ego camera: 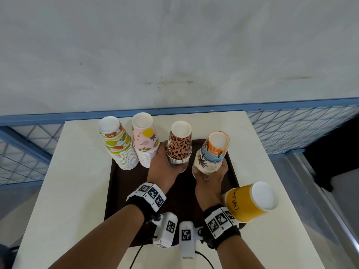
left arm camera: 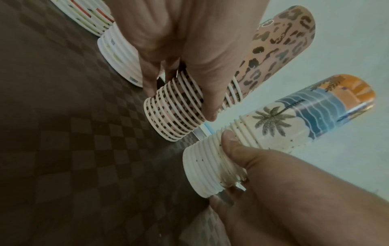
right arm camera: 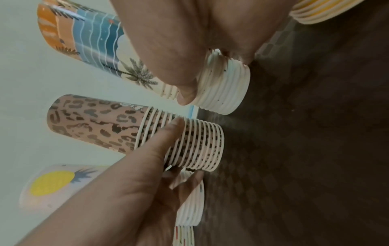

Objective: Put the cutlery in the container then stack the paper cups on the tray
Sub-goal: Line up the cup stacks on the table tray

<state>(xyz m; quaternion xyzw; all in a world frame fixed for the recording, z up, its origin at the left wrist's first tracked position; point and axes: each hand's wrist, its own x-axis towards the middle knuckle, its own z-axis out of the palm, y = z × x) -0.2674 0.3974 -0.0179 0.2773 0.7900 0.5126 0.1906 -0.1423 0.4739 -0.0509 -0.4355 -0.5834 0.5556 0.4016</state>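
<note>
Head view gives us a dark brown tray (ego camera: 124,183) on a cream surface (ego camera: 77,171), its far edge close to a blue wire-mesh rail (ego camera: 291,129); the bare stretch of tray lies nearest us, between the wrists. Along the far side stand inverted stacks, long axes upright, rims down: fruit-print cups (ego camera: 118,144), pineapple-print cups (ego camera: 144,138), then the leopard-print stack (ego camera: 179,142). Our left hand (ego camera: 165,164) reaches forward, its grip wrapped around the leopard stack's lower rims. Our right hand (ego camera: 210,177) has its grip closed around the base of the palm-tree stack (ego camera: 211,152), which leans right. A yellow cup stack (ego camera: 250,200) stands at the tray's right edge, just beside the right wrist.
</note>
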